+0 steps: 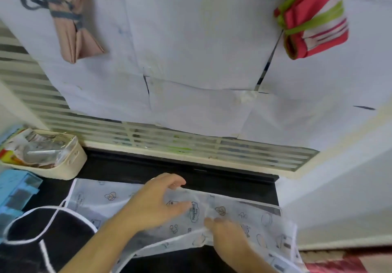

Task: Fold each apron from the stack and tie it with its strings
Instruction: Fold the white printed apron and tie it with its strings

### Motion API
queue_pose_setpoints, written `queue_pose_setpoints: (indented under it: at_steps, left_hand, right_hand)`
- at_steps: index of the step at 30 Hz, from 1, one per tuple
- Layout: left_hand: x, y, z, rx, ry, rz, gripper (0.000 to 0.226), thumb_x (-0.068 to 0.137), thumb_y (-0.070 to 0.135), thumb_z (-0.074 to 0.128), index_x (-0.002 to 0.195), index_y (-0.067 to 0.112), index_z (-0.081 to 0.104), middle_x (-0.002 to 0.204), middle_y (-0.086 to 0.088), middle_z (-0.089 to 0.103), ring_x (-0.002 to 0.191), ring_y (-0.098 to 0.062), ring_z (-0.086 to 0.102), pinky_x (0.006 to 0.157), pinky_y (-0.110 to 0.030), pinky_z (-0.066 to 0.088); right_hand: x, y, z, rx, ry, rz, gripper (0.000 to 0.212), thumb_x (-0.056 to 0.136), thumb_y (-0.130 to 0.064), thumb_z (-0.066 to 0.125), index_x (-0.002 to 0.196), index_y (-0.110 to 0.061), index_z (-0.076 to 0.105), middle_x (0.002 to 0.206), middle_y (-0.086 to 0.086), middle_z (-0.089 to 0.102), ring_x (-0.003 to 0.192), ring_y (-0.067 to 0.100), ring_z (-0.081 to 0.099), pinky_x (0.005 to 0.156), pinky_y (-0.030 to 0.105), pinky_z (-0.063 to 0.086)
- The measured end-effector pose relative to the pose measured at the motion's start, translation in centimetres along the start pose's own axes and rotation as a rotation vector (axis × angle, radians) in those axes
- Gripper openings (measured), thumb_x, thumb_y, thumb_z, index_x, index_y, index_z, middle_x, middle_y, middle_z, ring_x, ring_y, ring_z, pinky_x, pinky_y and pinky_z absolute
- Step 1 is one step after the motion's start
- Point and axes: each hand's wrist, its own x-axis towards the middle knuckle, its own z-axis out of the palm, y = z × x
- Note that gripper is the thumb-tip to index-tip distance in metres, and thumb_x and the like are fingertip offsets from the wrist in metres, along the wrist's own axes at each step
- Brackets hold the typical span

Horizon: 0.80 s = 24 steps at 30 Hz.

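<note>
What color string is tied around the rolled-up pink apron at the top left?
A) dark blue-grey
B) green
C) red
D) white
A: the pink rolled apron is bound with a dark blue-grey string, knotted with a loop sticking out to its left.

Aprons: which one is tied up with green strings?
The red striped apron at far right. The pink apron has grey-blue ties; the white printed apron lies unfolded.

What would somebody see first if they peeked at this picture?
Probably the two hands, left hand and right hand, pressing on a see-through white apron with little drawings, low in the middle. Then the tied-up bundles higher up: a pink apron at top left and a red striped apron at top right.
</note>
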Motion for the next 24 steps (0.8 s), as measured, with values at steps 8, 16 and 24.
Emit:
queue_pose_setpoints:
  at_steps: [8,16,24]
  left_hand:
    - [-0.3,3.3,-7.4,0.44,0.309,0.026,0.016,0.095,0.022,0.062,0.085,0.034,0.058,0.076,0.01,0.063,0.066,-0.007,0.061,0.061,-0.026,0.051]
    - [-4.3,3.5,-23.7,0.546,0.534,0.097,0.028,0.1,0.024,0.053,0.072,0.025,0.058,0.08,0.002,0.063,0.073,-0.022,0.061,0.065,-0.035,0.052]
    - [-14.3,14.1,-32.1,0.335,1.267,0.579,0.016,0.104,0.013,0.049,0.1,0.017,0.064,0.093,-0.006,0.061,0.082,-0.027,0.051,0.07,-0.039,0.041]
  right_hand:
    - [-9.4,-3.2,-21.7,0.103,0.601,-0.116,0.023,0.098,-0.039,0.066,0.12,-0.036,0.059,0.113,-0.013,0.059,0.101,0.016,0.059,0.091,0.037,0.051]
    - [-19.7,-0.2,-28.3,-0.108,0.476,0.389,0.017,0.09,-0.016,0.06,0.088,-0.029,0.068,0.086,-0.009,0.071,0.086,0.014,0.069,0.076,0.033,0.059]
    - [-29.5,-4.9,-31.6,-0.155,1.726,0.213,0.034,0.076,0.007,0.059,0.099,-0.015,0.071,0.082,0.012,0.065,0.08,0.039,0.057,0.066,0.042,0.045]
